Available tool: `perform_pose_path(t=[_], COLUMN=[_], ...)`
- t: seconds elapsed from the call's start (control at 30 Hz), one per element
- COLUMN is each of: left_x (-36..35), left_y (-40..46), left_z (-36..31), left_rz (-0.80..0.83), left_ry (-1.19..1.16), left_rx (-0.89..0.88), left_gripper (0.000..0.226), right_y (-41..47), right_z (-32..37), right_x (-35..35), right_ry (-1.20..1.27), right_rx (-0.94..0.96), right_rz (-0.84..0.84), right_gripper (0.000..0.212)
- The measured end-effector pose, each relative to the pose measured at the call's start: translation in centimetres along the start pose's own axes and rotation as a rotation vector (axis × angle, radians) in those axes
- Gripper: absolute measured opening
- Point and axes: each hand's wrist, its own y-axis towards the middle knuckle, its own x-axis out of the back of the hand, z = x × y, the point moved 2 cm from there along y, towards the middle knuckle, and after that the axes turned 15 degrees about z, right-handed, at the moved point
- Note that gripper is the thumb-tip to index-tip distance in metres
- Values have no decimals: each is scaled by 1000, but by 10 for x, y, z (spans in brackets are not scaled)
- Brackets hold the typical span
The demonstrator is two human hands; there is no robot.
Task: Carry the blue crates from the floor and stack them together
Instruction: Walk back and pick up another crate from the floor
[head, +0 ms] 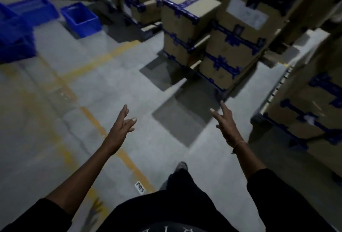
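1. My left hand and right hand are empty, fingers spread; I'm between carries.
2. A single blue crate sits far-left beside what looks like stacked crates; next, walk over and grip its rim.

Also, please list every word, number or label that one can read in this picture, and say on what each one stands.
"P05": small white floor label beside the yellow painted floor line.
Pale letters on the black shirt: cut off at the frame's edge, unreadable.
White paper label on the brown taped cardboard box: too blurred to read.
Blue plastic crates: no text visible.
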Motion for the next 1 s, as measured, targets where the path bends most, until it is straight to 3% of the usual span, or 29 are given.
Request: perform_pose_path(t=[0.3,0.4,0.63,0.9,1.0], left_x=[127,161,230,359,442], left_y=[54,78,122,167,189], left_z=[-4,-24,-44,-21,-14], left_rz=[-345,-446,-667,-793,-802], left_ry=[-77,-101,-174,-267,-275], left_rx=[6,13,-36,-13,-22], left_gripper=[100,97,79,89,79], right_y=[212,282,404,532,582], right_z=[110,151,263,353,383], right_x=[-54,-78,-153,-283,-341], right_ry=[-64,-41,-96,-235,-227], right_rx=[98,96,145,209,219], right_rz=[262,340,559,639,631], right_gripper=[98,88,97,79,78])
